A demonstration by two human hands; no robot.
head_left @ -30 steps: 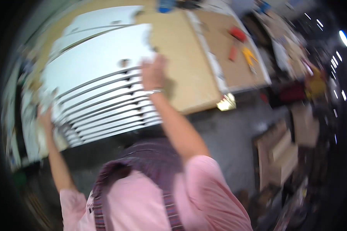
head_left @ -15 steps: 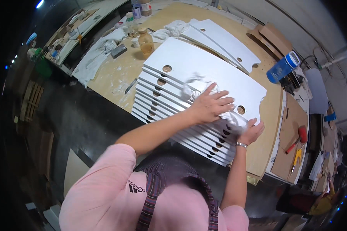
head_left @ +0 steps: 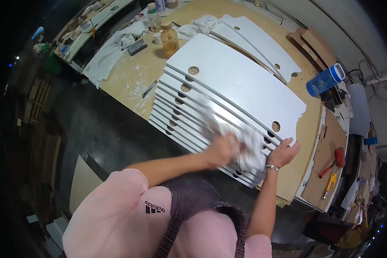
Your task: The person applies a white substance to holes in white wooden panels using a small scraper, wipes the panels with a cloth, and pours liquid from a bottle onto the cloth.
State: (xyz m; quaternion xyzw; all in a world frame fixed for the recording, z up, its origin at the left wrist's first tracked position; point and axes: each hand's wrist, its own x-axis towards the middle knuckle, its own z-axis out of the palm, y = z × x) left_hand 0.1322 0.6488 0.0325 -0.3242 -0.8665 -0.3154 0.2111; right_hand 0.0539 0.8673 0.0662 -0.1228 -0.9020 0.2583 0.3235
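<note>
A stack of white panels (head_left: 241, 79) with round holes lies stepped on the workbench, each board's front edge showing below the one above. My left hand (head_left: 222, 150), smeared by motion, is closed on a white cloth (head_left: 250, 157) over the lower steps near the stack's front. At the right end my right hand (head_left: 284, 154), with a metal band at the wrist, grips the edge of a panel; its thumb lies near the top board's corner and some fingers are hidden.
Behind the stack lie more white panels (head_left: 262, 45). An amber bottle (head_left: 170, 43), a dark block (head_left: 137, 47) and a thin blade-like tool (head_left: 149, 89) are at left. To the right are a blue bottle (head_left: 324, 81), a red mallet (head_left: 339, 158) and a yellow-handled tool (head_left: 331, 184).
My left hand has swept the cloth toward me, from the upper boards down to the lower steps. My right hand stays at the stack's right end. The view has shifted slightly.
</note>
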